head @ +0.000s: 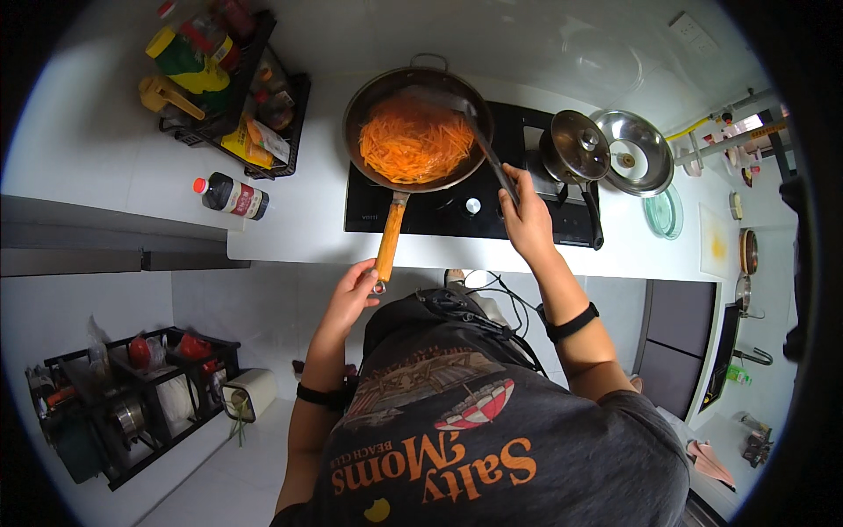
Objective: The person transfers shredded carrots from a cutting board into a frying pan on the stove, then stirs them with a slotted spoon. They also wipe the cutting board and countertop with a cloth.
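Note:
A wok (484, 141) full of shredded carrot (415, 148) sits over the left side of a black gas cooktop (428, 221). Its wooden handle (391, 240) points toward me, and my left hand (352, 296) pinches the handle's end between thumb and fingers. In my right hand (529, 217) is the dark handle of a spatula (487, 148). The spatula's broad blade lies inside the wok, at the far edge of the carrot shreds. Slight haze blurs the blade's outline.
Right of the wok stands a lidded saucepan (573, 148), its black handle toward me. Beyond it are a steel bowl (649, 178) and a green glass dish (664, 211). On the left lie a sauce bottle (234, 196) and a black rack (299, 125) of condiments.

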The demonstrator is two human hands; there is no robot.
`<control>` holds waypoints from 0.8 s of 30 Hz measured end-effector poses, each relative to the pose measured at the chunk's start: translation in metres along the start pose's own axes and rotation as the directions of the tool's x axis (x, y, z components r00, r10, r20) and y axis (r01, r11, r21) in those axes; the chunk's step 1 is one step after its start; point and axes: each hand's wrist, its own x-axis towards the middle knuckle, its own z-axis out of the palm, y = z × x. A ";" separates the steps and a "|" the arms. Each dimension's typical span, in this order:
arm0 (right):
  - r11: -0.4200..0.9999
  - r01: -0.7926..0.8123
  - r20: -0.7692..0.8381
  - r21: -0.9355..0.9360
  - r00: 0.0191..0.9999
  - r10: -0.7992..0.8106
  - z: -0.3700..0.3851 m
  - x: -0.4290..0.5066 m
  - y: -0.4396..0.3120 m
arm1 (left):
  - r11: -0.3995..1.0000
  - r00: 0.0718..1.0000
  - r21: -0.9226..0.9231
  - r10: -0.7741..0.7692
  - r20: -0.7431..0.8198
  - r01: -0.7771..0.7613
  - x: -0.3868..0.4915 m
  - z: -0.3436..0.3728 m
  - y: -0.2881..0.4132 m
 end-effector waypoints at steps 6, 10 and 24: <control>0.945 -0.106 -0.044 0.311 0.991 0.125 0.030 0.020 0.031 | 1.000 1.000 0.000 0.002 -0.002 -0.002 0.000 0.001 0.000; 0.421 -0.465 0.317 0.779 0.871 0.376 0.043 0.021 0.040 | 1.000 1.000 0.016 -0.003 0.009 0.003 0.001 0.001 0.000; 0.132 -0.581 0.536 0.803 0.801 0.266 0.035 0.007 0.008 | 1.000 1.000 0.016 0.006 0.000 -0.006 0.001 0.002 -0.001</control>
